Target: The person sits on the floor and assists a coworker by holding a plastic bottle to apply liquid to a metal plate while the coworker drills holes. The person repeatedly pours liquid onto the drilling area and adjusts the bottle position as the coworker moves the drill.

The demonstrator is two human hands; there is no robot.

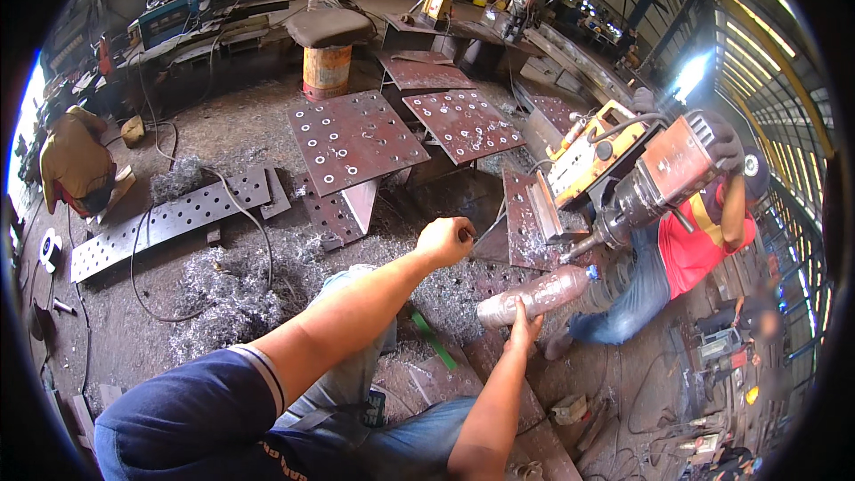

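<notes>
Currently I have the right hand (524,328) curled around a capped bottle (541,290), not yet put down, the left hand (445,243) loosely curled, contents unclear, and already-holed plates (356,136) lying beyond both.

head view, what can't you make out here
- Left hand, head view: curled, hiding its palm and anything inside.
- Right hand, head view: bottle covers some fingertips.
- Plate, head view: partly hidden by the drill.
- Clutter at far right, head view: too small.

Navy short-sleeved shirt (183,419), pale-striped cuff (259,378), white lettering (287,463) on front; faded blue jeans (426,435).
</notes>
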